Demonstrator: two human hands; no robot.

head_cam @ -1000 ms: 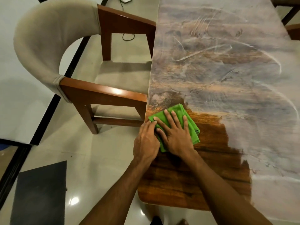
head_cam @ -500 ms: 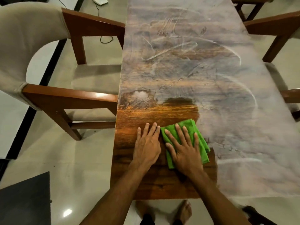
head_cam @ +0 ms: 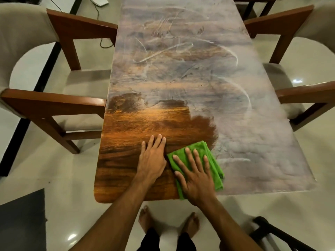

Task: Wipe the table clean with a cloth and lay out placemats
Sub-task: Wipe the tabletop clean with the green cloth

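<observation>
Right hand [head_cam: 196, 180] is pressing flat, fingers straight and spread, on the folded green cloth [head_cam: 215, 166]. The cloth is lying by the near edge of the table [head_cam: 126, 142], where bare glossy wood is meeting the pale dusty film [head_cam: 253, 142]. Left hand [head_cam: 152, 158] is resting flat on bare wood just beside the cloth, grasping nothing.

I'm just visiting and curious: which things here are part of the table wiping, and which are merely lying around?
In the job: green cloth, right hand pressing it, left hand flat on table, dusty film.
Lying about: chairs, white box with cable, dark floor mat.
</observation>
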